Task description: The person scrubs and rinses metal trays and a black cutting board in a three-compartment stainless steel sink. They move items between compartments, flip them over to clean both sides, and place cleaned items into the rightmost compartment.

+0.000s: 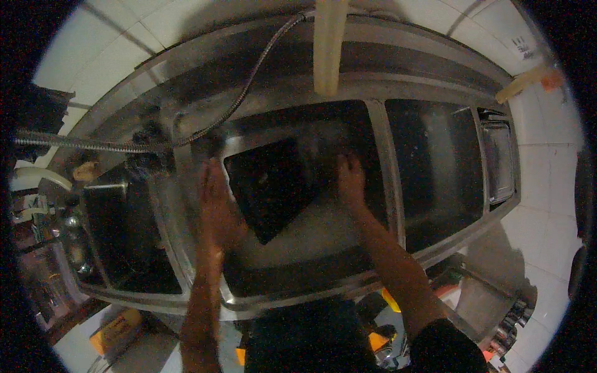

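A dark rectangular pan or tray (pixel 270 191) with a pale, shiny left rim lies at an angle in the middle basin (pixel 298 254) of a stainless-steel sink. Against its left edge is my left hand (pixel 218 205), fingers pointing away from me and the thumb side by the pan's near corner. My right hand (pixel 350 179) reaches into the right part of the same basin, its fingers bent and blurred. Shadow hides whether those right fingers touch the pan. The pan's far right side also fades into the dark.
A flexible metal hose (pixel 242 93) arches across the sink's left half. Further basins lie left (pixel 126 233) and right (pixel 438 172), and a clear-looking container (pixel 498 161) sits at the far right end. A pale vertical post or pipe (pixel 329 51) hangs over the back edge.
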`<state>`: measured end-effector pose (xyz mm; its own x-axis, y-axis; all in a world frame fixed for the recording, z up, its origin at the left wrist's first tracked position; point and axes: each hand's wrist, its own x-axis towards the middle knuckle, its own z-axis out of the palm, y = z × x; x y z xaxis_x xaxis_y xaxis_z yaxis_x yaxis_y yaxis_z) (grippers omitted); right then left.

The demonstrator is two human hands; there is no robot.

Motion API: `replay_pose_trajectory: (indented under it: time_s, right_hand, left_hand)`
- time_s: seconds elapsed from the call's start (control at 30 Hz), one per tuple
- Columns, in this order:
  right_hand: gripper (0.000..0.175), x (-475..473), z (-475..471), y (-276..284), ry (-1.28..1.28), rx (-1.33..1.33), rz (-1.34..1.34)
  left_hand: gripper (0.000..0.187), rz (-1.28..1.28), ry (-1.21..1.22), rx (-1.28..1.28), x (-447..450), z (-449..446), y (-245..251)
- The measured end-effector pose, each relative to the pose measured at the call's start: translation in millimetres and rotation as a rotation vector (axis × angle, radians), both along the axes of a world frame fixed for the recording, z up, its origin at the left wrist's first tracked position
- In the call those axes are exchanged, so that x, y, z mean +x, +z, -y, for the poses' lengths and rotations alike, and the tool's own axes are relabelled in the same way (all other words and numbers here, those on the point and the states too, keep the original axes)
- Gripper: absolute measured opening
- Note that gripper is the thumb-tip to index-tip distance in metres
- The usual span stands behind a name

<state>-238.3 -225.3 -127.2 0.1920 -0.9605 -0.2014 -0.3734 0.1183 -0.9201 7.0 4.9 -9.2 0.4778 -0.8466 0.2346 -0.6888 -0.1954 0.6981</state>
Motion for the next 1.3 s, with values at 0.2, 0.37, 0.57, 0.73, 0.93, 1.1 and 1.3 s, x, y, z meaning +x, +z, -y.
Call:
replay_pose_trajectory:
  time_s: [0.2, 0.37, 0.57, 0.73, 0.93, 1.1, 1.3]
  right_hand:
    - [0.036, 73, -2, -39, 0.107, -0.187, 0.16]
    - [0.032, 115, 22, -40, 0.474, -0.35, -0.532]
    - [0.036, 79, 48, -81, 0.698, -0.402, -0.479]
    - [0.043, 5, -19, -71, 0.495, -0.342, -0.549]
    - [0.052, 25, -143, -21, 0.461, -0.408, -0.562]
    - [0.06, 86, -189, 40, 0.699, -0.466, -0.487]
    - [0.059, 144, -155, 100, 0.9, -0.533, -0.24]
  left_hand:
    - [0.055, -1.22, 0.404, -0.108, -6, -23, -29]
    - [0.052, -1.531, 0.622, -0.348, -2, -7, -58]
    - [0.046, -1.202, 0.676, -0.16, -24, -3, -102]
    - [0.049, -1.444, 0.702, -0.321, -41, -1, -82]
    - [0.052, -1.445, 0.756, -0.234, -35, 28, -77]
    - [0.048, -1.436, 0.547, -0.223, -22, 16, -79]
    - [0.05, -1.632, 0.516, -0.311, -35, 9, -57]
